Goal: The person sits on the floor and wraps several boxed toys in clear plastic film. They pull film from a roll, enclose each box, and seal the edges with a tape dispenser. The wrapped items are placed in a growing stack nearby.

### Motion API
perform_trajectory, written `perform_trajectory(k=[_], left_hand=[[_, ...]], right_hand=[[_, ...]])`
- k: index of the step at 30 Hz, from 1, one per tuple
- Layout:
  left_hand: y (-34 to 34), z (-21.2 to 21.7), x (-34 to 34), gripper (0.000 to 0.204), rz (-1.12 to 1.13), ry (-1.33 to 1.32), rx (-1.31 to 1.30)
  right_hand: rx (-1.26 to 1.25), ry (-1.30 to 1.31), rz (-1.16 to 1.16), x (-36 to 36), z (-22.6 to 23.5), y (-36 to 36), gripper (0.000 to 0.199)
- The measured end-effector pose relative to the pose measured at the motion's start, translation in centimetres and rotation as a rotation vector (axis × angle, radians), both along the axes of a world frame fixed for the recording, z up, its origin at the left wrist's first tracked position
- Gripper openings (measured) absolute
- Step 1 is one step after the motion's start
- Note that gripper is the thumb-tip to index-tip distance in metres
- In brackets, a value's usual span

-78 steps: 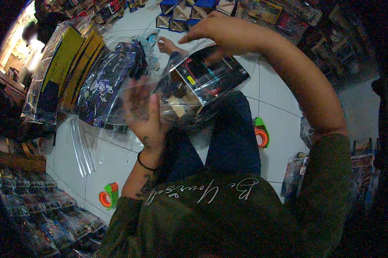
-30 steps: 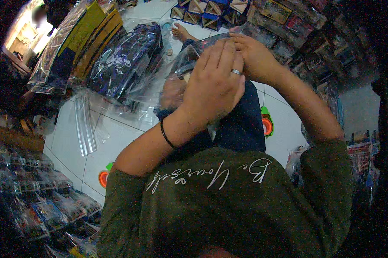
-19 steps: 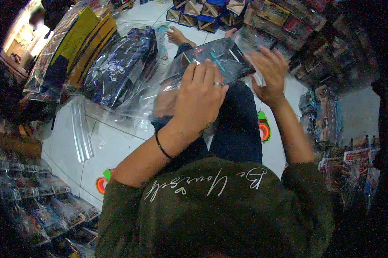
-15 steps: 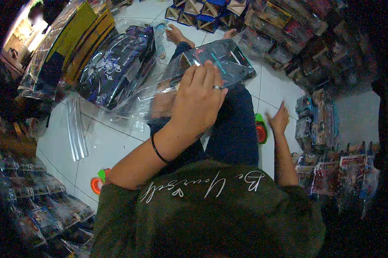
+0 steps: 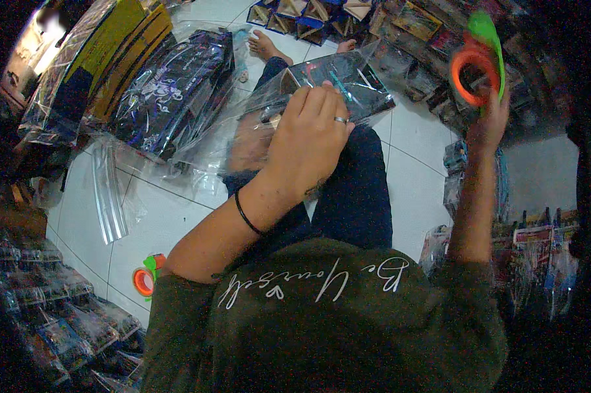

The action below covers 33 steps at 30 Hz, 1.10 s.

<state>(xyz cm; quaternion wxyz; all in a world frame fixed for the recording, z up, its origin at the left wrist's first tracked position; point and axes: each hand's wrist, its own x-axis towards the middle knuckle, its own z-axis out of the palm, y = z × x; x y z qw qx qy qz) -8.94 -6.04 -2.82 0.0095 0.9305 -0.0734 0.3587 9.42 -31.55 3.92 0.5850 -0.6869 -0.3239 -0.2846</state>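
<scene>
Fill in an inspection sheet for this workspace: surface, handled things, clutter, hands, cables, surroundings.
Surface: white tiled floor.
Handled things: dark printed box in clear plastic film, over the legs; green-and-orange tape dispenser held up at right.
Clutter: second tape dispenser and clear plastic strip on the floor at left; black wrapped pack beside yellow wrapped packs.
Hands: left hand on the filmed box, grip unclear; right hand grips the raised dispenser.
Cables: nothing seen.
Surroundings: wrapped packages stacked lower left, more at right; blue-edged boxes ahead.
</scene>
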Motion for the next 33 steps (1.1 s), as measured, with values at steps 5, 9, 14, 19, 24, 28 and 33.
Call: perform_trajectory(k=[5,9,14,19,24,28,33], left_hand=[[0.4,-0.2,0.2,0.04,-0.018,-0.033,-0.02],[0.8,-0.7,0.8,0.032,-0.041,-0.055,-0.058],[1.0,-1.3,1.1,0.029,-0.088,-0.136,-0.108],[1.3,-1.2,1.0,0.027,-0.064,-0.135,-0.044],[1.9,-1.2,0.8,0.027,-0.083,-0.134,-0.095],[2.0,-1.2,0.7,0.031,-0.075,-0.148,-0.139],[2.3,-0.8,0.3,0.044,-0.065,-0.09,-0.134]], right_hand=[[-0.925,0.011,0.028,-6.6,9.5,17.6,0.039],[-1.384,0.235,0.058,-5.3,10.6,22.7,0.04],[-1.761,0.258,0.122,-1.0,10.1,27.9,0.041],[-1.758,0.253,0.064,-4.5,11.1,26.6,0.038],[-1.151,-0.291,-0.086,-9.7,6.9,14.9,0.048],[-1.027,-0.188,-0.179,-14.9,3.9,7.7,0.047],[-0.964,0.026,-0.156,-21.6,0.8,3.6,0.051]])
